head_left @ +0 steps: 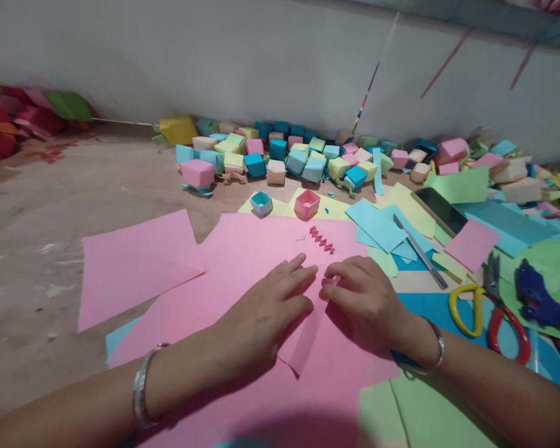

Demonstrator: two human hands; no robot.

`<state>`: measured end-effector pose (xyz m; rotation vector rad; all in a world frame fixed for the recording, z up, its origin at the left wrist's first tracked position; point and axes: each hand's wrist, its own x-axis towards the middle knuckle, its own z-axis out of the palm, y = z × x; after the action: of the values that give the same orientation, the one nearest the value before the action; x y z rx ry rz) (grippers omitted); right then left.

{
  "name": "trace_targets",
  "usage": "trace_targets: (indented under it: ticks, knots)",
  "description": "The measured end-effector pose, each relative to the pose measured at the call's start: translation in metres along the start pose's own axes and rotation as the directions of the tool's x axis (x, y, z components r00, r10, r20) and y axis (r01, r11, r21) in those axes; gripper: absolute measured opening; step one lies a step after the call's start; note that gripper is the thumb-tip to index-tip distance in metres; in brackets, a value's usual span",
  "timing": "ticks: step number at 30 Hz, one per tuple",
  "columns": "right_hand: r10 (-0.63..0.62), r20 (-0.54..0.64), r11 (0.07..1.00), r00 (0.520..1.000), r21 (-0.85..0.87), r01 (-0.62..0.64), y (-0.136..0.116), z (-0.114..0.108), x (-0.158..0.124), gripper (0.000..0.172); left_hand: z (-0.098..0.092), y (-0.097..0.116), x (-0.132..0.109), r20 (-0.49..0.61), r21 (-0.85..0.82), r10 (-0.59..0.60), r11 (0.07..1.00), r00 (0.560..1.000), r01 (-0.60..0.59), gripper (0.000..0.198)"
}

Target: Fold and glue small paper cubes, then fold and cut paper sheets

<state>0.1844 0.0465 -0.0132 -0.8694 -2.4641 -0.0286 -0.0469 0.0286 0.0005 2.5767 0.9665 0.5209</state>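
Observation:
A narrow folded strip of pink paper lies slantwise on a large pink sheet. Over its left side my left hand rests with fingers stretched out, partly covering it. My right hand has thumb and fingers curled together at the strip's upper end, pinching the paper there. Just beyond the fingers lies a small red zigzag paper piece. A pink open paper box and a blue open paper box stand past the far edge of the pink sheet.
Rows of small folded paper boxes line the wall. At the right lie scissors, a blue glue gun, a grey pen-like cutter, a phone and coloured sheets. Another pink sheet is at the left.

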Motion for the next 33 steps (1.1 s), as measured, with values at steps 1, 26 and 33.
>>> trace_targets:
  ticks: [1,26,33]
  knots:
    - [-0.027,0.017,0.999,0.999,-0.028,0.027,-0.001,-0.001,0.000,0.018,-0.002,0.002,0.001,-0.042,-0.002,-0.045,0.999,0.998,0.045,0.028]
    - [0.302,0.320,0.905,0.898,0.201,-0.376,-0.005,-0.012,-0.008,0.024,-0.014,0.010,-0.002,0.163,0.241,-0.347,0.922,0.923,0.304,0.020]
    - [0.337,0.282,0.925,0.899,0.079,-0.371,-0.006,-0.006,-0.011,0.024,-0.009,0.005,0.000,0.109,0.284,-0.330,0.914,0.938,0.289,0.021]
